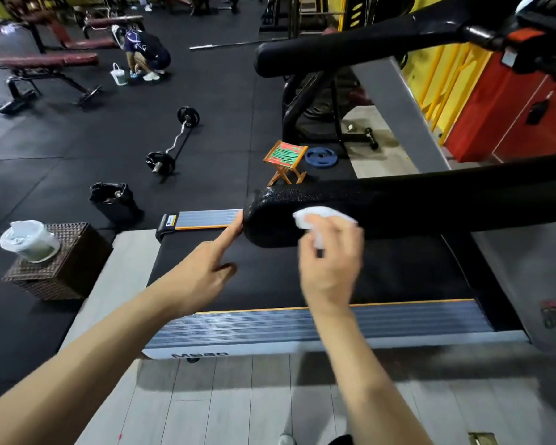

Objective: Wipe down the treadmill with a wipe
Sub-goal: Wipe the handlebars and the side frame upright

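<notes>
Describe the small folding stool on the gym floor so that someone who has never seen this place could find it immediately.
Start at the near treadmill handrail that the right hand is wiping with a white wipe. Just beyond its rounded end, on the black floor, stands the folding stool, beside a blue weight plate. Only it has orange wooden legs and a seat woven in red and green.

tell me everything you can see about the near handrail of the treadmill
The near handrail is a thick black bar with a pebbled, slightly glossy padded-looking skin and a rounded free end at the picture's left. It runs roughly level above the treadmill belt, leaving the frame at the right edge. The right hand presses a crumpled white wipe against its near face, close to the rounded end. The left hand has its straight index finger touching that end cap; its other fingers curl loosely and hold nothing.
</notes>
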Demonstrator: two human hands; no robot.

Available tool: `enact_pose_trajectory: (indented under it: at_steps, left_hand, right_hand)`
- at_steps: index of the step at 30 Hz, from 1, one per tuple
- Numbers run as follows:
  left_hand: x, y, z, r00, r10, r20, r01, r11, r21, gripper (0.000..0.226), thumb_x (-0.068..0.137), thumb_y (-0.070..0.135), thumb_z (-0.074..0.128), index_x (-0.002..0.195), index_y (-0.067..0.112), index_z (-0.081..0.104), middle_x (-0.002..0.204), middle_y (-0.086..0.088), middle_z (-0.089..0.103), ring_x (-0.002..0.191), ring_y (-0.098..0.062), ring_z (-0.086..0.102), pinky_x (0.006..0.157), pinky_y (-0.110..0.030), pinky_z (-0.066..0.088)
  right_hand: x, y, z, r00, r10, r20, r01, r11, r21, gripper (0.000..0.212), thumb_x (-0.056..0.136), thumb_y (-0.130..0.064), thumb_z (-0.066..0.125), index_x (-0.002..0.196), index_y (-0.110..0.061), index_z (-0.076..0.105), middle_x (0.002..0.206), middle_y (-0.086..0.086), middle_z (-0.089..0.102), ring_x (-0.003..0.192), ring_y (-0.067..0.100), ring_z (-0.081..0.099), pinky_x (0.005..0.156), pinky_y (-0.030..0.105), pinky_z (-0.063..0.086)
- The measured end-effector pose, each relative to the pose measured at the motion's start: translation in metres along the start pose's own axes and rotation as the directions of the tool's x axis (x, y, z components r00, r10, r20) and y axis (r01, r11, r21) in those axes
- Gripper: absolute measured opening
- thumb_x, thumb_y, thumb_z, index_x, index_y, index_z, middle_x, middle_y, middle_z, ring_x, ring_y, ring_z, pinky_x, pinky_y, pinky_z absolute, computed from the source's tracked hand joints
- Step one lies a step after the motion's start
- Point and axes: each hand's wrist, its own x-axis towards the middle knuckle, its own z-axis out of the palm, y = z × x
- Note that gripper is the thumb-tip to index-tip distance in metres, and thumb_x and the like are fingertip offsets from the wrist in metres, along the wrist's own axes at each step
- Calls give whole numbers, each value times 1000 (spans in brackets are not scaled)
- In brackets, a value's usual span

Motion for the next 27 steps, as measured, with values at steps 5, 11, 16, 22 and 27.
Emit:
enact_pose_trajectory:
  at_steps: [5, 11, 16, 22, 27]
  left_hand:
    - [-1, -1, -3, 998, -23, -61, 23, 1000, 1, 88, 81, 16, 46, 140, 76, 22, 122, -5, 65, 98, -12, 43, 85, -33, 37]
    - [-9, 17, 13, 973, 72, -220, -47, 992, 120, 84, 94, -10, 58, 153, 40, 26, 141, 16, 46, 126, -12, 51, 94, 2, 27]
    - [-6, 10, 32, 971, -14, -237, 24, 999, 42, 83, 96, -8, 57, 158, 31, 19, 140, 8, 44, 128, -18, 50, 97, 3, 23]
    - [4, 20, 47, 888, 256, -382, -101, 919, 380, 79, 90, 3, 61, 161, 11, 28, 166, -11, 28, 147, -36, 36, 119, -44, 30]
    - [22, 47, 59, 817, 528, -231, -253, 688, 680, 69, 87, 22, 41, 156, 12, 41, 166, -14, 27, 152, -41, 27, 120, -58, 28]
  right_hand:
    - [-24, -47, 28, 949, -237, 207, 216, 969, 117, 27, 102, -8, 50, 114, -13, 74, 107, 5, 67, 96, 26, 59, 97, 33, 51]
    - [-4, 57, -37, 998, 49, 30, -45, 994, -101, 23, 83, 3, 60, 89, -13, 76, 98, -2, 62, 86, 25, 55, 81, 36, 50]
    - [31, 95, -69, 799, 494, -343, -489, 865, 108, 36, 74, 17, 58, 80, -18, 66, 89, -21, 62, 86, 15, 62, 73, 37, 53]
    - [7, 22, -33, 982, 187, 20, -188, 978, 91, 34, 74, 15, 62, 90, -12, 74, 100, -1, 65, 98, 19, 61, 91, 33, 49]
    - [28, 47, -61, 977, -66, 203, 57, 997, 52, 31, 77, 11, 64, 96, -11, 75, 105, -1, 65, 100, 20, 60, 93, 36, 49]
